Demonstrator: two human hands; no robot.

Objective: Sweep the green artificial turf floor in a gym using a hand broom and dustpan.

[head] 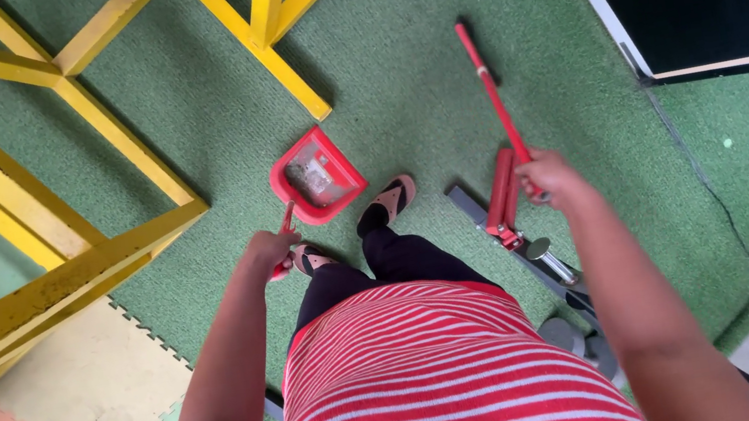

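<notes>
My left hand (268, 252) fists the light, stiff red dustpan (316, 176) by its handle; right hand (546, 174) grips the thin red broomstick (497, 104) mid-shaft.

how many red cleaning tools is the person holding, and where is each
2. A red dustpan with debris in it rests on the green carpet ahead, its handle in the left hand. A red long-handled broom is gripped by the right hand, beside the feet.
</notes>
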